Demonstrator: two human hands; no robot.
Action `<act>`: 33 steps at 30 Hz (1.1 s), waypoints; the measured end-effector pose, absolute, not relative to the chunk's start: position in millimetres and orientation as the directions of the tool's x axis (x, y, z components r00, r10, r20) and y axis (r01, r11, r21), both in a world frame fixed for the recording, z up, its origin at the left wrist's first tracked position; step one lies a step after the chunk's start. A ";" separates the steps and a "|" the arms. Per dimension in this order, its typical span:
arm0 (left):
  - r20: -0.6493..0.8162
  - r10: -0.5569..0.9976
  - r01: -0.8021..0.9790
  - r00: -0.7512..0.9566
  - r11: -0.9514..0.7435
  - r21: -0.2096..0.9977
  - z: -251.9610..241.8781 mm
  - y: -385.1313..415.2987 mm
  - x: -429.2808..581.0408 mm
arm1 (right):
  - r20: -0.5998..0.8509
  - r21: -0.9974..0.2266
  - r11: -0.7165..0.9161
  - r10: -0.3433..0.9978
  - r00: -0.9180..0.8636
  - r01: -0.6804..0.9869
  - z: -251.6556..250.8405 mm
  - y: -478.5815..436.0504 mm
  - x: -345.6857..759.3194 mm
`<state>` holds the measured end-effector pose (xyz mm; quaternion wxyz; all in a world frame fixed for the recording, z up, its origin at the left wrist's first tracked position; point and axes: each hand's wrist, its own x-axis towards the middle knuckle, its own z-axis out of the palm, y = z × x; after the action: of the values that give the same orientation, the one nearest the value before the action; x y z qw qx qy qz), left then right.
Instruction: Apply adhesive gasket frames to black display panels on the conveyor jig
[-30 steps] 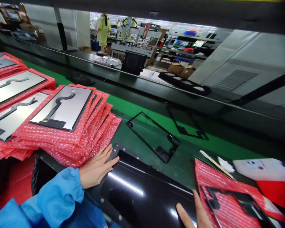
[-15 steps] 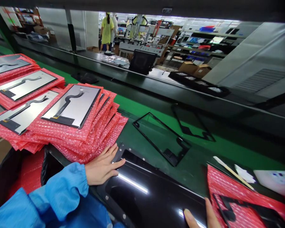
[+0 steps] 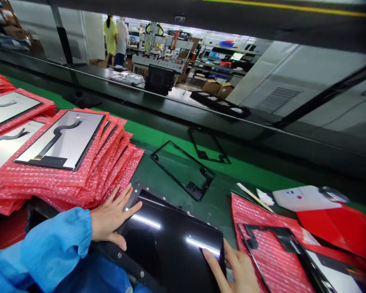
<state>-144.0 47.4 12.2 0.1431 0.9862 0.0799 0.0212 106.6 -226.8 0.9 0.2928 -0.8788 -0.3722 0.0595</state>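
Note:
A glossy black screen panel (image 3: 171,240) lies over a dark flat fixture (image 3: 140,273) with small round metal dots along its border. My left hand (image 3: 114,219), in a blue sleeve, rests with spread fingers at the left end of the panel and fixture. At the panel's right end my right hand (image 3: 234,266) has its thumb on the glossy face and its fingers at the edge, gripping it. Right of that hand, a black frame (image 3: 295,248) lies on red bubble wrap (image 3: 273,254). Two more thin black frames (image 3: 183,171) lie beyond the panel.
At left stands a stack of red bubble-wrap sleeves (image 3: 106,171) topped by display panels with ribbon cables (image 3: 64,138). A thin stick (image 3: 256,198), white scrap (image 3: 265,197) and red sheet (image 3: 338,228) lie at right. Two people (image 3: 116,38) stand far behind the bench ledge.
The view has swung right, so the scene shifts left. My right hand now shows more fully at the panel's right end. My left hand's thumb has spread out from the fingers.

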 end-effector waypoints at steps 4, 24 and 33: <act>-0.051 0.167 0.174 0.985 -0.961 0.216 19.2 47.0 -146.1 | 0.172 -0.451 -0.499 0.765 0.620 0.740 4.7 -228.2 121.7; 0.306 0.368 0.375 0.878 -0.926 0.037 -14.1 33.6 -100.5 | 0.159 0.090 -0.292 0.948 0.275 0.952 14.5 -224.2 131.9; 0.338 0.356 0.348 0.871 -0.934 0.085 -22.2 37.6 -95.6 | 0.133 -0.091 -0.343 0.926 0.353 0.935 0.6 -220.5 131.8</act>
<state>-95.6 37.6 -22.2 0.0107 0.9672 0.1818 0.1770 131.8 -220.5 0.6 0.0754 -0.8191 -0.5680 -0.0289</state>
